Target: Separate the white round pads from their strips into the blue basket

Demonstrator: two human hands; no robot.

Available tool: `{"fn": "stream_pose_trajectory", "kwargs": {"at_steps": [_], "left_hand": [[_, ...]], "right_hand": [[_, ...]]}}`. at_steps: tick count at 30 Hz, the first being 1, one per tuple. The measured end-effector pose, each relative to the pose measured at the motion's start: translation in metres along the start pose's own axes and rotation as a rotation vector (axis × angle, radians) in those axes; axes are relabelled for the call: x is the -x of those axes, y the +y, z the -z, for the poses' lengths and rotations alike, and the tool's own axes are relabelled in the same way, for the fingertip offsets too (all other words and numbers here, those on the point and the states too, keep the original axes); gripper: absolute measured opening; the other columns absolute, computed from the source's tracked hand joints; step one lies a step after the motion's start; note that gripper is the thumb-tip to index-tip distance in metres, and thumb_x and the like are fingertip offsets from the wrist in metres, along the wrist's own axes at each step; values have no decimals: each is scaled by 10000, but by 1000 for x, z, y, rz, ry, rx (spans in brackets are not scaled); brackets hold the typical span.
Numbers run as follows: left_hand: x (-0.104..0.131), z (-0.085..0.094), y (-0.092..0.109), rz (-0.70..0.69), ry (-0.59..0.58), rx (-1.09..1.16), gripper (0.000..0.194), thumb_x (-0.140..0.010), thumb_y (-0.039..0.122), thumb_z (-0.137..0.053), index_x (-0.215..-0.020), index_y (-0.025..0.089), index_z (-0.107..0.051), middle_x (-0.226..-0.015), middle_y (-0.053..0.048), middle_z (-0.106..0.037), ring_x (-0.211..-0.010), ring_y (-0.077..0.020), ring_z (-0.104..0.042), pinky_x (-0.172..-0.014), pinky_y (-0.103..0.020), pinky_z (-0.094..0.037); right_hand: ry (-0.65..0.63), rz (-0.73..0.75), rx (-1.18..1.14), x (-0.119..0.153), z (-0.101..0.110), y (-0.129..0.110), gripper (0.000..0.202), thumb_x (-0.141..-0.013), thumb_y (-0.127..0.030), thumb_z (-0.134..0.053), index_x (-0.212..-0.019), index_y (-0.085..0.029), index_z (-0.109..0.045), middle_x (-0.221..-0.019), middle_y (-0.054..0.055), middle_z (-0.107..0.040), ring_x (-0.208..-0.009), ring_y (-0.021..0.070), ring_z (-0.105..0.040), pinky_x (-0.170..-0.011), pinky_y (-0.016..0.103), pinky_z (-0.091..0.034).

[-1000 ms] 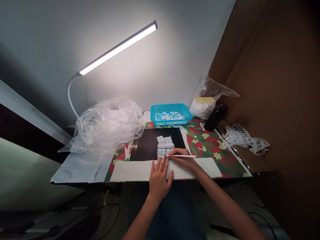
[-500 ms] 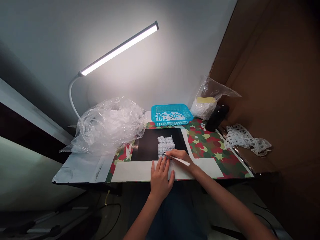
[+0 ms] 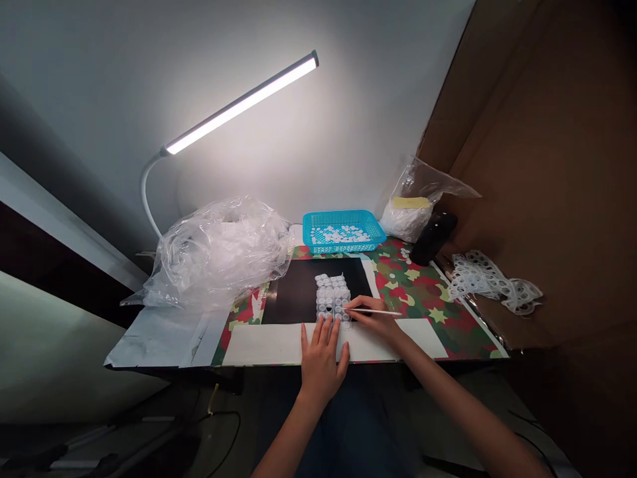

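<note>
A sheet of round white pieces point(image 3: 332, 290) lies on a black mat point(image 3: 293, 292) in the middle of the table. My left hand point(image 3: 321, 352) rests flat with its fingers spread, its fingertips on the sheet's near edge. One dark round spot shows in the sheet just above those fingertips. My right hand point(image 3: 375, 317) pinches a thin white stick-like tool point(image 3: 383, 311), whose tip is at the sheet's right side. The tool's exact kind is too small to tell.
Behind the mat stands a blue basket point(image 3: 344, 249) of small white discs. A large clear plastic bag point(image 3: 219, 255) sits left, a smaller bag point(image 3: 405, 219) and a black object point(image 3: 434, 239) right. White perforated scraps point(image 3: 492, 282) lie far right. A lamp point(image 3: 243, 103) hangs above.
My right hand has moved right, away from my left fingertips, and the tool lies more level. A dark spot now shows more plainly in the sheet. The whole view has shifted slightly.
</note>
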State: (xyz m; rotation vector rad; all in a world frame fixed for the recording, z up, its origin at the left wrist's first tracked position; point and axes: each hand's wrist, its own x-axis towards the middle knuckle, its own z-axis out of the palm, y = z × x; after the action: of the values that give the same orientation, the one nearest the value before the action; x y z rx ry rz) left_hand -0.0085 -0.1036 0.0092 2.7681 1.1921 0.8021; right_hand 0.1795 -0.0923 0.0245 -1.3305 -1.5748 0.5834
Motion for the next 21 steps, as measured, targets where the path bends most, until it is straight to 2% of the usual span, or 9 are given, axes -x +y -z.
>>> {"fn": "stream_pose_trajectory", "kwargs": {"at_steps": [5,10,21], "left_hand": [[-2,-2,4,38,-2,-14,449,-919,332,-410,-1355,225,-425,-1336,-86,-514,-1272,-280,-403,-1076,-598,-169],[-5,-2,8,62,-12,10,445,-911,342,-424,-1336,213,-449,-1301,-94,-539,-1246,-293,-418,-1067,-629,-151],[-6,-1,8,66,-13,22,438,-911,339,-420,-1328,208,-460,-1295,-97,-543,-1244,-299,-417,-1061,-638,-162]], "right_hand": [[-9,-49,-36,13,6,-6,168,-824,-354,-609,-835,-201,-679,-859,65,-706,-829,215,-676,-747,333,-552],[-16,-65,-53,14,4,-9,161,-822,-351,-608,-822,-207,-682,-863,60,-707,-833,219,-678,-766,347,-555],[-37,2,-16,14,4,-8,201,-858,-379,-559,-844,-213,-671,-859,60,-696,-817,207,-668,-743,334,-546]]}}
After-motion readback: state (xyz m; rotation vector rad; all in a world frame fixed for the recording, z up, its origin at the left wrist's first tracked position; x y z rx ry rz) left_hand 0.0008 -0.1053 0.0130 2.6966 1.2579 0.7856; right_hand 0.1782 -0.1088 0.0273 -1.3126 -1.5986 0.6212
